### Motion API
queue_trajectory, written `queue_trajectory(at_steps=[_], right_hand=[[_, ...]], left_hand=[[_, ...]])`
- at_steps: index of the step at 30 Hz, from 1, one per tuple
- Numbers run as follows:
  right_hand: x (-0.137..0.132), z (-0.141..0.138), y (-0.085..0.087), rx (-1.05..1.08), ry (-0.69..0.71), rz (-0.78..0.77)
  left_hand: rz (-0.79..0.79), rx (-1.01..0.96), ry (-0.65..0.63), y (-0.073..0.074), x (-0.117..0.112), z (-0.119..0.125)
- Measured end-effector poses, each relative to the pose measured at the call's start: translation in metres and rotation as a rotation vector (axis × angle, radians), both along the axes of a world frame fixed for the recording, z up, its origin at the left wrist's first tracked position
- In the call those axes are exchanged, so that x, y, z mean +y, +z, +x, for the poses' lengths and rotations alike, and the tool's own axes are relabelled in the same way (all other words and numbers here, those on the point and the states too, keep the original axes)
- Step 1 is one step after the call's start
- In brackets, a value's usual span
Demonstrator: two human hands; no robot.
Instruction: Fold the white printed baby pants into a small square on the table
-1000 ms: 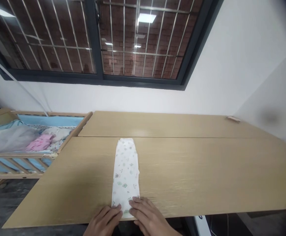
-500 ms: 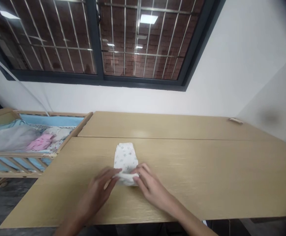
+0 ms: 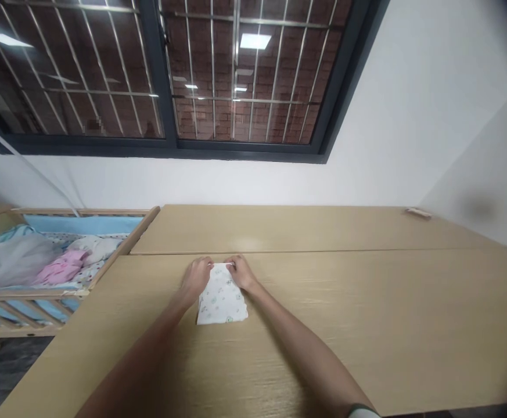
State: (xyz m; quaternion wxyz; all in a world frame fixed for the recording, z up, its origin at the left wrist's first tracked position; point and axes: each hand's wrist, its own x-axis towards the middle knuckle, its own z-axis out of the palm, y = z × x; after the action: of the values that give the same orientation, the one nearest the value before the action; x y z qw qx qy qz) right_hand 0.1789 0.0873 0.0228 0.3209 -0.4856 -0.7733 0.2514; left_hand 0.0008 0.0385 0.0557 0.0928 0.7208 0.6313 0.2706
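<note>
A small white cloth [image 3: 222, 299] with a scattered small print lies folded on the wooden table [image 3: 344, 325]. It tapers toward its far end, and its wider edge faces me. My left hand [image 3: 198, 277] pinches the far left corner, fingers curled over it. At the far right corner, my right hand [image 3: 241, 271] grips the cloth between thumb and fingers. Both forearms reach forward, one on either side of the cloth. What kind of cloth item it is, I cannot tell.
On the left stands a wooden crib [image 3: 22, 328] with blue lining. Inside it are a pink cloth [image 3: 63, 267] and pale bedding [image 3: 15, 258]. A small flat object [image 3: 419, 213] lies at the table's far right. Behind is a barred window [image 3: 244, 87].
Both hands have moved from the cloth's near edge to its far corners. The near edge, lifted and bunched before, now lies flat. The view has shifted slightly.
</note>
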Motion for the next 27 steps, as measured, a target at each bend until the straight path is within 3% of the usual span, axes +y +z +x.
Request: queue_trajectory(at_steps=[4, 7, 9, 11, 14, 17, 20, 23, 27], right_hand=[[-0.004, 0.006, 0.002, -0.001, -0.014, 0.001], [-0.024, 0.012, 0.023, -0.032, 0.036, 0.088], [-0.047, 0.014, 0.041, -0.094, 0.195, 0.161], [-0.075, 0.011, 0.054, -0.169, 0.443, 0.179], [-0.110, 0.004, 0.058, -0.242, 0.773, 0.129], [-0.125, -0.002, 0.042, -0.273, 0.905, 0.061], [-0.117, -0.004, 0.023, -0.315, 0.893, 0.005], [-0.093, -0.005, 0.011, -0.388, 0.832, 0.009], [-0.042, -0.010, 0.003, -0.445, 0.692, 0.090]], left_hand=[[0.041, 0.086, 0.050, -0.001, -0.015, 0.007], [0.082, 0.141, 0.044, -0.004, -0.060, 0.021], [0.140, 0.228, 0.005, -0.013, -0.102, 0.035], [0.213, 0.332, 0.007, -0.030, -0.144, 0.048], [0.258, 0.404, 0.023, -0.058, -0.185, 0.060], [0.281, 0.424, 0.032, -0.073, -0.197, 0.061], [0.259, 0.405, 0.029, -0.073, -0.193, 0.056], [0.257, 0.372, 0.047, -0.069, -0.189, 0.054], [0.293, 0.359, 0.076, -0.070, -0.187, 0.055]])
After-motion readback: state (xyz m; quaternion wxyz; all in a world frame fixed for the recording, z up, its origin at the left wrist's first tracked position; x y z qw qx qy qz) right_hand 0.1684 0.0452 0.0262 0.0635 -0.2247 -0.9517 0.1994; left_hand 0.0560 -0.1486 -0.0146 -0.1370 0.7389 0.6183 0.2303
